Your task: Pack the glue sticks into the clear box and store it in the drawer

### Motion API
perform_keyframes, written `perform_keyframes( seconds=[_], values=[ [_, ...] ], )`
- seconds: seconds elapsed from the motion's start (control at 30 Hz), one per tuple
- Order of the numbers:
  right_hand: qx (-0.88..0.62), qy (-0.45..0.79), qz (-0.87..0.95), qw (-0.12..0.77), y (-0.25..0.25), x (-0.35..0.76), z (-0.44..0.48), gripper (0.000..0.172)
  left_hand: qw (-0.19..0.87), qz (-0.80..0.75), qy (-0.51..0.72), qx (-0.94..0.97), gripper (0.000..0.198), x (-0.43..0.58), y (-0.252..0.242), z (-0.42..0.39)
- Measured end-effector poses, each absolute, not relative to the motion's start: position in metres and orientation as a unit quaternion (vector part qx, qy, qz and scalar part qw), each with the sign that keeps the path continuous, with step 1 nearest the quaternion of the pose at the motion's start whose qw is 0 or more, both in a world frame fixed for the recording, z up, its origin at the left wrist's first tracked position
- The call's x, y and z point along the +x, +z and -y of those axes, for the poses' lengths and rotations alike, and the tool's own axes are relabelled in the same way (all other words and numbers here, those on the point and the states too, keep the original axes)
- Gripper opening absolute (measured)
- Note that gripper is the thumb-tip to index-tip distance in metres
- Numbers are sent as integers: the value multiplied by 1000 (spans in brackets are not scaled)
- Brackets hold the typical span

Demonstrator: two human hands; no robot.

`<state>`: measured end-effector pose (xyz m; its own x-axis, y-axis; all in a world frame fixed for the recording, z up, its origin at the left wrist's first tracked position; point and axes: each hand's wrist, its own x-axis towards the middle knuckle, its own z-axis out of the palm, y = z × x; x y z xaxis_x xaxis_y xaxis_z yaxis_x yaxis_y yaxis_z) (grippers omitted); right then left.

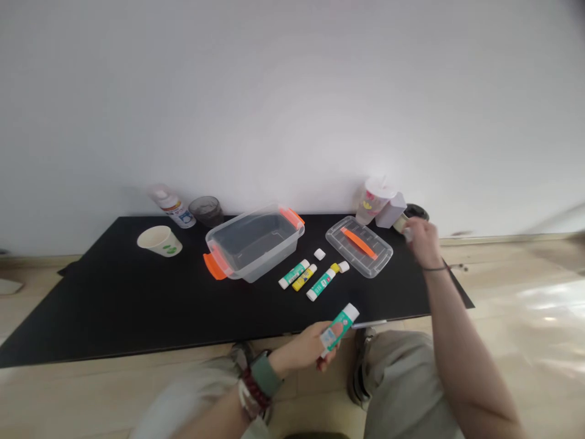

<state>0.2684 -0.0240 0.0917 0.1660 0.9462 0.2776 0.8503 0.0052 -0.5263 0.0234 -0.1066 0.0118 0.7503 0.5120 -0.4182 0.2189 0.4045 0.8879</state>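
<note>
My left hand [315, 347] is wrapped round a green-and-white glue stick [339, 329], tilted up to the right at the table's front edge. At the right end of the table my right hand [421, 241] is closed, its fingertips on a small whitish piece [407, 233] too blurred to identify. Between the hands lie a green glue stick [294, 274], a yellow glue stick [304, 277] and another green glue stick [321, 285]. Beside them are a white cap [319, 253], a yellow cap [335, 267] and a second white cap [344, 266].
A clear box [269, 259] with orange latches stands open mid-table; its lid [379, 262] lies to the right. A paper cup [158, 239], spray can [176, 210] and dark glass [206, 211] stand left. A lidded cup [371, 201] and white box [391, 211] stand back right.
</note>
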Motion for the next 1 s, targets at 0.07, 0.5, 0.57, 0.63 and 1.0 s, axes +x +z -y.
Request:
perform_keyframes(
  seconds=[0.07,0.5,0.57,0.63,1.0],
  values=[
    [-722,75,622,294,85,280,10,31,677,-408,77,607,50,27,2,104],
    [-620,144,769,60,-18,221,-43,37,160,-570,-44,805,32,42,-15,72],
    [-620,142,767,83,-20,226,-45,36,132,-570,-38,810,31,40,-19,68],
    [-616,138,767,113,-18,234,-45,31,98,-561,-26,822,30,38,-20,64],
    [-604,165,778,57,-5,265,-14,19,-38,-513,34,857,33,27,-29,40]
  ],
)
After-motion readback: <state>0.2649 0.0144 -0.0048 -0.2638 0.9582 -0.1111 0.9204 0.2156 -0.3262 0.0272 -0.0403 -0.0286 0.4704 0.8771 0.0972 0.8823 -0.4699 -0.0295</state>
